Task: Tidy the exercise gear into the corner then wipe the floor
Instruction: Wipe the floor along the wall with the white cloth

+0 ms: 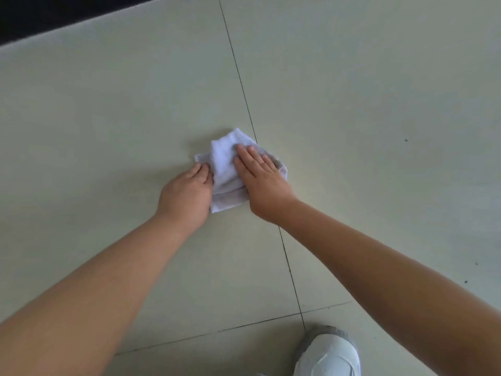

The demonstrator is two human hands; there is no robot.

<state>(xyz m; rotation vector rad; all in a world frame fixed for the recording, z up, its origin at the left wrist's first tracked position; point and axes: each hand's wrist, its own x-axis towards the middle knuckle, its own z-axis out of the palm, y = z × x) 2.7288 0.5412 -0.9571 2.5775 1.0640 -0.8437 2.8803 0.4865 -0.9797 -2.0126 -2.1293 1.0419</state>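
A folded white cloth [226, 169] lies on the pale tiled floor [108, 118], just left of a dark grout line [245, 101] that runs from the top of the view down toward the lower right; the cloth's right corner reaches across that line. The cloth is bunched into several layers, with a greyish edge showing at its right side and along its near end.

The right hand [261, 183] lies palm down on the right half of the cloth, its grip spread flat with the fingers [250, 156] straight and close together, pressing on the fabric rather than pinching it. The left hand [187, 195] sits at the cloth's left edge, knuckles up, its fingers curled and touching the fabric; whether they pinch the edge or only rest against it cannot be told. Both forearms are bare and reach in from the bottom corners.

A second grout line [217, 331] crosses the first near the bottom of the view. Just below that crossing is the toe of 1 white and grey shoe [329, 354]. A dark strip [54, 14] borders the floor at the upper left. A few small dark specks [406, 140] dot the tiles on the right. No brand, label or writing can be read on the cloth or the shoe.
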